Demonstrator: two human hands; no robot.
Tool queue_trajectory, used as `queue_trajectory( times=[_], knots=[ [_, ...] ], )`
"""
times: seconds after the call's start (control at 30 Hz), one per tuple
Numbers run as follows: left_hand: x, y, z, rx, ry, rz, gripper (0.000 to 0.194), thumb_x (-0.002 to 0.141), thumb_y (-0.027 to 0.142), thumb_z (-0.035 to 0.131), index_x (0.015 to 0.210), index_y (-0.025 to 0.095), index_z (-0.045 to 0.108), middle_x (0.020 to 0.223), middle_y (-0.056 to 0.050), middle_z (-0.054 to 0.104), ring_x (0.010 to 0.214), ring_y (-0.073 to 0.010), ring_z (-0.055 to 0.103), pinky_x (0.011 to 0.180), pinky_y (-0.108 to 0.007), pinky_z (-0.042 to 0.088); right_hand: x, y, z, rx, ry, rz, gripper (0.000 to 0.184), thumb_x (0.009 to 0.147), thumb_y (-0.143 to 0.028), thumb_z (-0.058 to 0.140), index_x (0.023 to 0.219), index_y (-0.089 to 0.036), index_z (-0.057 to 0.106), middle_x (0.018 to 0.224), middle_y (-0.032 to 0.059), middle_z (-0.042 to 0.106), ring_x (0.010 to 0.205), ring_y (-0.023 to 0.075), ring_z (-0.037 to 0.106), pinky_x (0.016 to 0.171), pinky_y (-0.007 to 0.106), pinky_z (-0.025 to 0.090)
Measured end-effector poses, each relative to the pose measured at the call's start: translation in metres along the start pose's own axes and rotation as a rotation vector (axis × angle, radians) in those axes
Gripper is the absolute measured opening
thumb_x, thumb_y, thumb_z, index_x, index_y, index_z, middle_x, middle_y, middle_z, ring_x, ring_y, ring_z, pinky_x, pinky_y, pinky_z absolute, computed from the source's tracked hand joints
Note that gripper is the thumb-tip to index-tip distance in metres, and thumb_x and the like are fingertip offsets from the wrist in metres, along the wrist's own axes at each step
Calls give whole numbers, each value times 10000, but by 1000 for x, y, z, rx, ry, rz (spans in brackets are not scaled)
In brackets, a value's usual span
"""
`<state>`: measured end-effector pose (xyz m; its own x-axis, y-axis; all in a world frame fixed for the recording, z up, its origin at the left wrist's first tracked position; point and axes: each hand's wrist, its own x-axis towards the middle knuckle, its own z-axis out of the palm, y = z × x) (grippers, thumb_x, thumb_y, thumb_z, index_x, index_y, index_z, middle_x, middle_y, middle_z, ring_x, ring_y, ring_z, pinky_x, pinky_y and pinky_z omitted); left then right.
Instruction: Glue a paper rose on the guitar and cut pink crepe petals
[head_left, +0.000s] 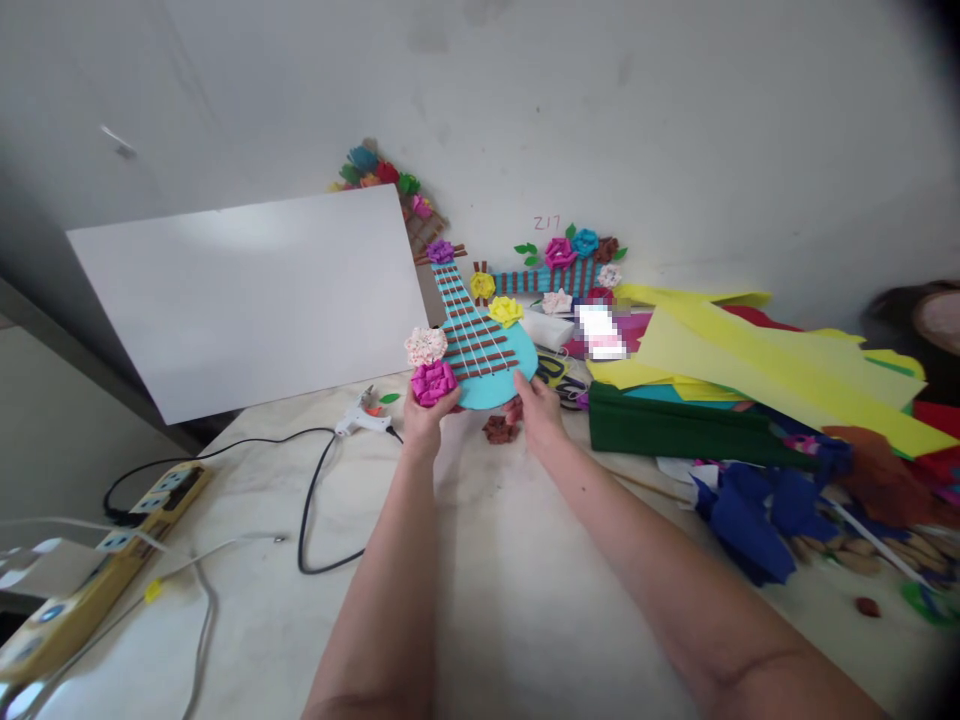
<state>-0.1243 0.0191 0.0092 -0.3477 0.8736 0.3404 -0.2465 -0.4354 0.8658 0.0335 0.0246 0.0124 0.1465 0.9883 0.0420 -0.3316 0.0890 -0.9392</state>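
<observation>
A turquoise craft guitar with brown frets and white strings is held up and tilted between my two hands. Paper flowers in purple, yellow, pale pink and magenta sit on it. My left hand grips its lower left edge beside the magenta flower. At the lower right edge, my right hand holds on with the thumb on the front face; its other fingers are partly hidden behind. A brown paper flower shows just below the guitar, between my hands.
A white glue gun with a black cord lies left, near a yellow power strip. A white board leans on the wall. Another flowered craft guitar stands behind. Yellow sheets, a dark green roll and blue scraps fill the right.
</observation>
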Motion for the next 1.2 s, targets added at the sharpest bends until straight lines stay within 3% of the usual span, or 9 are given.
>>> queue_trajectory(
  times=[0.23,0.5,0.6,0.73,0.87,0.97,1.1,1.2],
  knots=[
    [-2,-6,2,28,-29,-119,536,487,294,804,948,151,571,694,11,593,483,-116,561,485,-289,523,2,1,-2,-20,31,-22,349,702,-542,583,722,-199,521,414,-42,517,313,98,449,331,223,358],
    [-5,-7,6,-47,-54,-118,441,501,301,798,857,157,581,637,35,540,490,-102,543,463,-257,522,-1,0,2,-53,-2,-54,375,704,-553,572,772,-185,545,427,-45,520,314,91,453,334,211,363],
    [-3,-7,2,-52,-57,-131,426,511,308,792,844,155,576,643,34,549,452,-102,549,465,-268,524,3,-4,-4,-118,-97,-53,377,714,-559,562,778,-188,549,465,-32,552,325,90,457,344,212,357],
    [2,-8,-7,-93,14,-115,402,519,324,783,810,149,567,609,47,541,398,-107,549,452,-274,513,15,-13,-21,-469,-356,-84,380,691,-539,608,839,-189,626,528,-11,588,372,95,465,376,219,340],
    [5,-10,-14,-104,30,-94,387,538,342,770,797,143,563,589,51,535,397,-113,554,429,-262,498,21,-16,-33,-1101,-310,-274,406,582,-505,712,858,-208,689,778,63,660,707,203,605,556,264,408],
    [5,-12,-15,-105,22,-95,387,539,333,771,803,141,562,598,47,544,401,-110,552,433,-262,502,15,-15,-30,-1403,-369,-282,353,600,-489,696,807,-202,696,996,110,635,848,255,598,621,289,401],
    [5,-13,-16,-81,26,-118,378,534,311,780,807,152,572,597,46,550,400,-106,544,440,-265,507,7,-12,-23,-1457,-442,-220,243,609,-412,695,708,-193,655,924,93,641,770,221,594,568,268,365],
    [4,-14,-18,-59,30,-125,384,535,319,780,816,151,580,591,41,548,414,-110,550,451,-270,510,10,-9,-24,-1300,-432,-196,236,528,-331,747,678,-207,614,721,23,639,663,174,569,519,241,335]
  ],
)
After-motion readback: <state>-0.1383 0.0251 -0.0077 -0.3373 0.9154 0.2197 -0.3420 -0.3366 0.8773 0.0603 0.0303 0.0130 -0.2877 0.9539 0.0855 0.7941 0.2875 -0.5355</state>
